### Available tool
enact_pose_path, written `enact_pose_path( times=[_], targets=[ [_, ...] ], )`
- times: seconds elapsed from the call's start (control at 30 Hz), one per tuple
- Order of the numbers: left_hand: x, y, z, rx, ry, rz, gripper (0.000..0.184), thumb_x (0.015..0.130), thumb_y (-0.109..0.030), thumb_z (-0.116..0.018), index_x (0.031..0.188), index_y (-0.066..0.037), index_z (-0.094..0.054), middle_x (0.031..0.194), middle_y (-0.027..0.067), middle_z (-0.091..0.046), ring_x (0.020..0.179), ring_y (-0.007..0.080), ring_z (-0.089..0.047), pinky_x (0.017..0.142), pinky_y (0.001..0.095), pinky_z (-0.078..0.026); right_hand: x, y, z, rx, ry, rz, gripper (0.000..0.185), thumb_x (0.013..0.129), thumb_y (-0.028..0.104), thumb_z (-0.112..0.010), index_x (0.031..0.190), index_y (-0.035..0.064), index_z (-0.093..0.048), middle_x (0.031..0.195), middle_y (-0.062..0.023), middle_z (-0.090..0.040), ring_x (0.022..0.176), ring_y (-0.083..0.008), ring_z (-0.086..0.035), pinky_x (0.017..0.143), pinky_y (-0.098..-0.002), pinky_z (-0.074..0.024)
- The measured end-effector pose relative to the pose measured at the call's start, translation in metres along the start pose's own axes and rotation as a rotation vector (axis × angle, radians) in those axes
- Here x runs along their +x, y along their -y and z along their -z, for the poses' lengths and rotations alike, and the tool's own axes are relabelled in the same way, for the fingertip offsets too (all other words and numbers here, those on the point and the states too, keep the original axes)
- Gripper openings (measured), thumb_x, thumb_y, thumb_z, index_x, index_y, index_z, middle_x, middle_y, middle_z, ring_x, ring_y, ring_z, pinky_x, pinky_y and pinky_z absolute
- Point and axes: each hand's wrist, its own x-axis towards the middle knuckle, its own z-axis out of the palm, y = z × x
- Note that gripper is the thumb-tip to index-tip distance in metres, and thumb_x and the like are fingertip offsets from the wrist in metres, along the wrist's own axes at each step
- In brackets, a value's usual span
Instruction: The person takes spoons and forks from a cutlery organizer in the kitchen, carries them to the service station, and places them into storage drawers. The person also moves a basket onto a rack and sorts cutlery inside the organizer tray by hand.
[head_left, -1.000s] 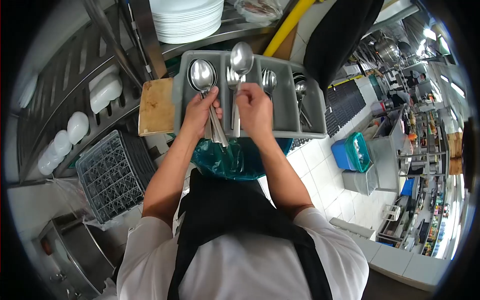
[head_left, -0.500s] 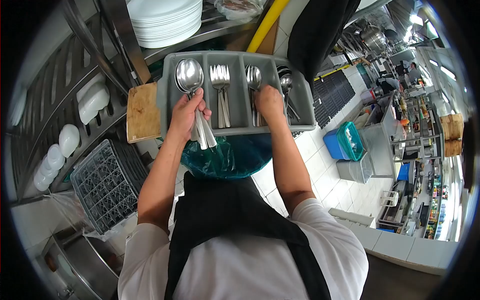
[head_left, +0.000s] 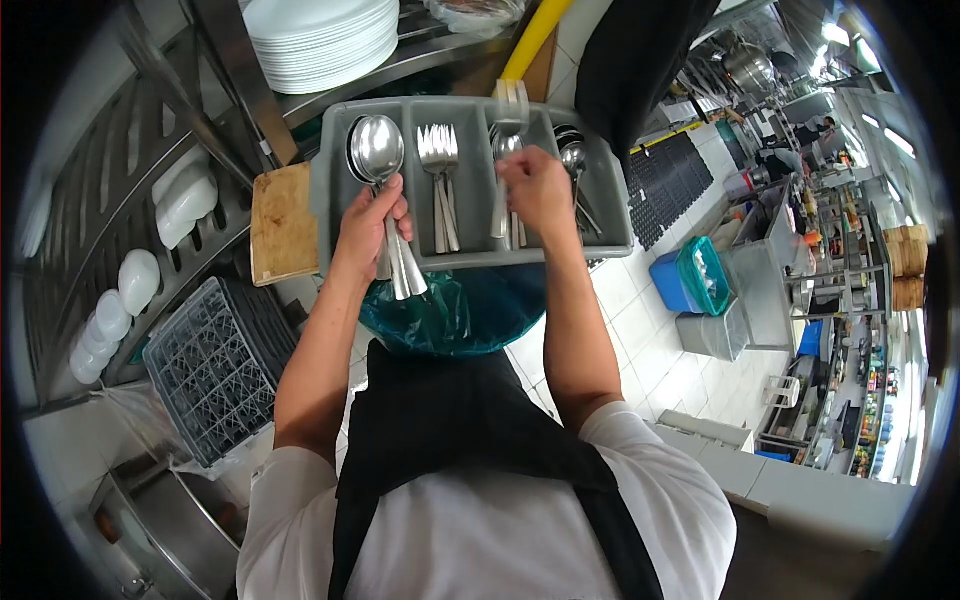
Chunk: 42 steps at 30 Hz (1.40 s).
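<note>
Nearest, a black cloth apron point(head_left: 440, 420) covers the front of a white short-sleeved shirt point(head_left: 520, 530), and bare forearms reach away from it. Just past the apron, a glossy teal-green plastic bag point(head_left: 450, 315) spreads beneath the near edge of a grey plastic cutlery tray point(head_left: 480, 260) with 4 long compartments. The left hand point(head_left: 372, 225) has its fingers closed around a bunch of shiny steel spoons point(head_left: 380, 150); their bowls lie over the leftmost compartment and their handle ends jut past the tray's near edge. The exact count cannot be told. The right hand point(head_left: 541, 190) pinches a silver metal fork point(head_left: 511, 108), blurred, between thumb and fingers above the 3rd compartment from the left, tines pointing away from the person, with more steel cutlery point(head_left: 507, 145) lying under it. Between the hands, slim steel forks point(head_left: 438, 150) lie in the 2nd compartment, and dark-shaded steel spoons point(head_left: 573, 155) rest in the 4th. Just left of the tray is a worn tan wooden block point(head_left: 285, 225). Farther out, a stack of round white plates point(head_left: 325, 45) stands on a metal shelf, and well off to the right a blue plastic bin point(head_left: 670, 283) with a green liner stands on white floor tiles point(head_left: 660, 365).
</note>
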Motion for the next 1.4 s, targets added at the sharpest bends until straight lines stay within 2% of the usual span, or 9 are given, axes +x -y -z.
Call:
enact_pose_path(
  times=[0.1,0.23,0.33,0.47,0.57,0.67,0.77,0.97,1.4],
  targets=[
    [0.000,0.000,0.001,-0.026,0.009,0.008,0.024,0.095,-0.030,-0.066,0.088,-0.013,-0.050,0.068,-0.0022,-0.050,0.057,0.0116,-0.054,0.053,0.0281,-0.046,0.003,0.012,-0.005,0.201,0.100,-0.070,0.020,0.088,0.019,-0.066,0.089,-0.0002,-0.068,0.084,-0.0199,-0.071,0.079,-0.0368,-0.069,0.070,-0.0427,-0.0535],
    [0.001,0.000,0.003,-0.030,0.029,-0.004,0.023,0.095,-0.029,-0.066,0.088,-0.013,-0.050,0.067,-0.0020,-0.050,0.057,0.0118,-0.054,0.054,0.0281,-0.046,0.027,-0.059,-0.024,-0.571,-0.019,0.035,0.024,0.088,0.019,-0.063,0.095,-0.0033,-0.069,0.101,-0.0244,-0.070,0.095,-0.0352,-0.069,0.081,-0.0461,-0.0544],
    [0.000,0.000,0.002,-0.023,0.026,-0.007,0.024,0.095,-0.029,-0.066,0.088,-0.013,-0.050,0.067,-0.0018,-0.050,0.057,0.0120,-0.054,0.054,0.0282,-0.046,0.027,-0.078,-0.034,-0.704,0.152,-0.161,0.022,0.086,0.015,-0.062,0.097,-0.0023,-0.069,0.105,-0.0261,-0.068,0.100,-0.0374,-0.068,0.088,-0.0439,-0.0540],
    [-0.001,-0.001,0.001,-0.003,0.033,-0.004,0.024,0.095,-0.028,-0.066,0.088,-0.012,-0.049,0.068,-0.0014,-0.050,0.057,0.0122,-0.054,0.054,0.0283,-0.046,0.032,-0.086,-0.034,-0.688,0.173,-0.124,0.030,0.085,0.019,-0.059,0.103,-0.0032,-0.068,0.103,-0.0273,-0.068,0.104,-0.0391,-0.066,0.093,-0.0453,-0.0519],
    [0.000,0.000,0.002,-0.008,0.040,-0.010,0.024,0.094,-0.027,-0.066,0.088,-0.012,-0.049,0.068,-0.0010,-0.050,0.057,0.0123,-0.054,0.054,0.0283,-0.046,0.037,-0.092,-0.035,-0.611,0.200,-0.212,0.030,0.085,0.020,-0.058,0.105,-0.0006,-0.068,0.104,-0.0282,-0.068,0.105,-0.0387,-0.065,0.094,-0.0459,-0.0508],
    [0.000,0.001,0.003,-0.019,0.030,-0.005,0.024,0.094,-0.026,-0.067,0.089,-0.012,-0.049,0.068,-0.0008,-0.051,0.058,0.0124,-0.054,0.054,0.0284,-0.047,0.021,-0.074,-0.026,-0.427,-0.029,-0.146,0.026,0.084,0.013,-0.057,0.103,-0.0024,-0.066,0.104,-0.0274,-0.068,0.105,-0.0421,-0.064,0.091,-0.0463,-0.0510],
    [-0.001,0.000,0.003,-0.023,0.011,-0.009,0.023,0.093,-0.026,-0.068,0.089,-0.012,-0.050,0.068,-0.0008,-0.051,0.058,0.0122,-0.054,0.054,0.0285,-0.047,0.024,-0.096,-0.030,-0.232,-0.043,-0.175,0.025,0.087,0.015,-0.058,0.104,-0.0031,-0.063,0.096,-0.0237,-0.070,0.092,-0.0385,-0.069,0.076,-0.0453,-0.0554],
    [-0.002,0.000,0.002,-0.015,0.001,-0.004,0.023,0.093,-0.027,-0.068,0.091,-0.011,-0.051,0.069,-0.0011,-0.051,0.058,0.0118,-0.054,0.054,0.0284,-0.047,0.004,-0.061,-0.014,0.347,0.129,-0.454,0.021,0.093,0.015,-0.062,0.101,-0.0041,-0.062,0.079,-0.0088,-0.065,0.061,-0.0148,-0.061,0.048,-0.0306,-0.0487],
    [-0.003,-0.002,-0.001,0.046,-0.019,-0.014,0.022,0.093,-0.027,-0.069,0.095,-0.009,-0.055,0.072,-0.0009,-0.054,0.057,0.0106,-0.054,0.052,0.0276,-0.047,-0.003,-0.059,0.001,0.994,0.169,-0.290,0.024,0.092,0.003,-0.060,0.116,-0.0004,-0.058,0.099,-0.0093,-0.069,0.073,-0.0146,-0.065,0.062,-0.0278,-0.0519]
  ],
)
